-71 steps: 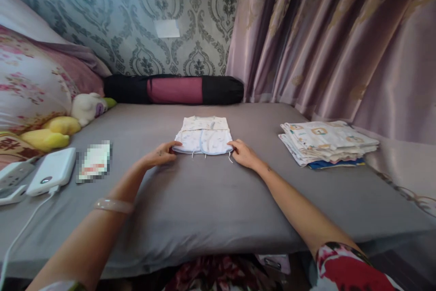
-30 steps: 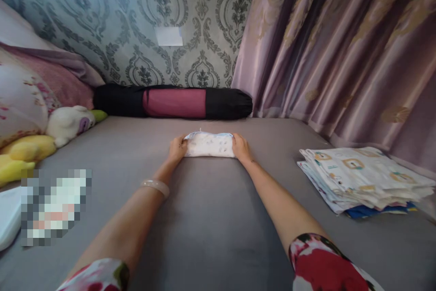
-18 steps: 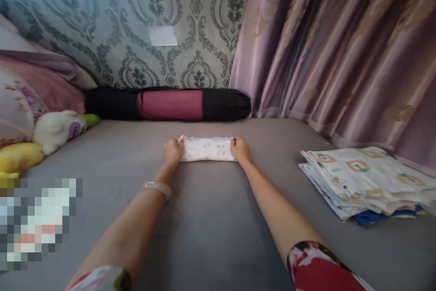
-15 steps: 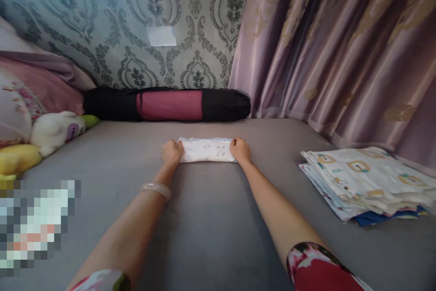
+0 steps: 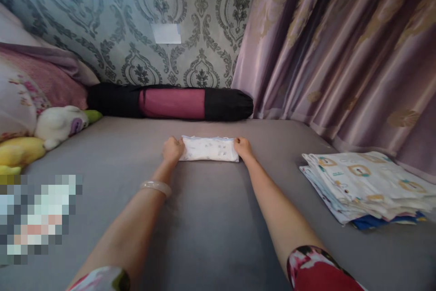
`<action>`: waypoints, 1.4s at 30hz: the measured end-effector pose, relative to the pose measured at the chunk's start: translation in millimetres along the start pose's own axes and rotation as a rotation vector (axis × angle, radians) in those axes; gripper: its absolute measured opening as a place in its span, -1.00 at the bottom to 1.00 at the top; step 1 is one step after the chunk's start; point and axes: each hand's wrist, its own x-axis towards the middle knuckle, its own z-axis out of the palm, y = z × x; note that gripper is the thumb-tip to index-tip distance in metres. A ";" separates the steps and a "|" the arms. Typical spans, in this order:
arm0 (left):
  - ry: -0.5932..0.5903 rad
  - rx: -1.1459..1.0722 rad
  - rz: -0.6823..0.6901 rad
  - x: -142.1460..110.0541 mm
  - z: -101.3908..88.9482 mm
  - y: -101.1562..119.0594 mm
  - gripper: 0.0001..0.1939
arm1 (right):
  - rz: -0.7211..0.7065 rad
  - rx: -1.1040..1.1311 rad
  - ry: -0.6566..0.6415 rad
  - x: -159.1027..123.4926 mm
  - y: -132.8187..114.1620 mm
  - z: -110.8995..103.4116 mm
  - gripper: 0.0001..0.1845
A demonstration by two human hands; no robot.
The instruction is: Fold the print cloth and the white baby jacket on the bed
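Observation:
A small white baby garment (image 5: 209, 149), folded into a narrow strip, lies on the grey bed sheet (image 5: 211, 218) in the middle of the view. My left hand (image 5: 172, 149) grips its left end with fingers curled. At the other end, my right hand (image 5: 242, 146) is closed on the cloth. Both arms stretch forward over the bed; a pale bangle sits on my left wrist.
A stack of folded printed cloths (image 5: 368, 186) lies on the right. A black and maroon roll bag (image 5: 170, 101) rests against the patterned wall. Plush toys (image 5: 44, 132) and floral pillows (image 5: 20, 96) are at left, purple curtains (image 5: 340, 55) at right.
The garment was a wider fold near me; it has been folded over, away from me, into a narrow strip. In the last second my hands stay on its ends, barely shifting.

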 end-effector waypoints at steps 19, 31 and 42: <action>-0.127 0.256 0.591 -52.5 28.6 31.7 -0.51 | -0.514 -0.117 -0.214 -57.3 -61.1 28.1 -0.46; -0.126 0.369 0.427 -39.9 20.3 22.6 -0.42 | -0.453 -0.197 -0.157 -50.1 -53.0 26.5 -0.44; -0.247 0.291 0.346 -21.5 10.0 -4.7 -0.33 | -0.315 -0.251 -0.128 -39.4 -36.2 24.1 -0.39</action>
